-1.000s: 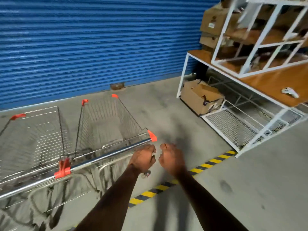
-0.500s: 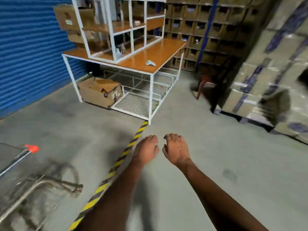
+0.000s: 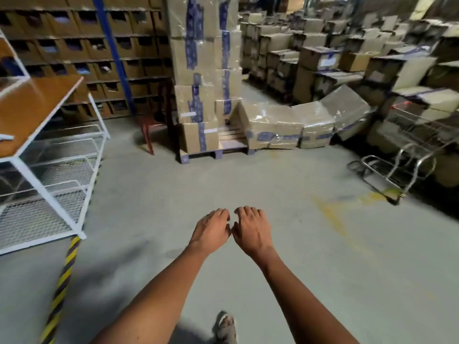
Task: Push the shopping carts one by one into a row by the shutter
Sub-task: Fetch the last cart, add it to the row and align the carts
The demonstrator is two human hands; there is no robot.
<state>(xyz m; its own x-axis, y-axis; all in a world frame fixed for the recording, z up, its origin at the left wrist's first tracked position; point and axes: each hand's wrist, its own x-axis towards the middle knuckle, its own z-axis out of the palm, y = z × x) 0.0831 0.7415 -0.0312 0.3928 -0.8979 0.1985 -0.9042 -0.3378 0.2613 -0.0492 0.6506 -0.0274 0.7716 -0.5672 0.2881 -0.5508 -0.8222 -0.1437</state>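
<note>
Nearest thing I saw was a sandalled foot (image 3: 224,326) at the bottom edge, on smooth grey concrete floor (image 3: 285,184). Both bare forearms reached forward over it. Left hand (image 3: 211,230) and right hand (image 3: 250,229) hung side by side, backs up, fingers loosely curled downward, gripping nothing; thumbs nearly met, couldn't tell if they touched.

Left of the arms, a yellow-and-black hazard stripe (image 3: 62,281) ran along the floor up to the foot of a white tube-frame rack (image 3: 49,197). The rack had wire-mesh lower shelves and a flat orange-brown wood-look surface (image 3: 37,105) on top.

Faint yellow paint marks (image 3: 330,212) were scuffed on the floor to the right.

One shopping cart (image 3: 409,145) stood at far right, well apart from the hands: bare metal wire basket, curved tubular chassis, thin red trim on the rim. It sat close against the box stacks; blurred, so contact was unclear.

Mid-distance, centre: cardboard boxes (image 3: 198,95) stacked tall on a pallet (image 3: 213,151), shiny plastic wrap, blue tape bands. A lower wrapped row (image 3: 293,127) leaned to the right of it. A red chair (image 3: 159,112) stood just left of the stack.

Far back: shelving of open-fronted cardboard bins (image 3: 74,45) with a blue upright post (image 3: 114,55), and more carton stacks (image 3: 347,50) at right.
</note>
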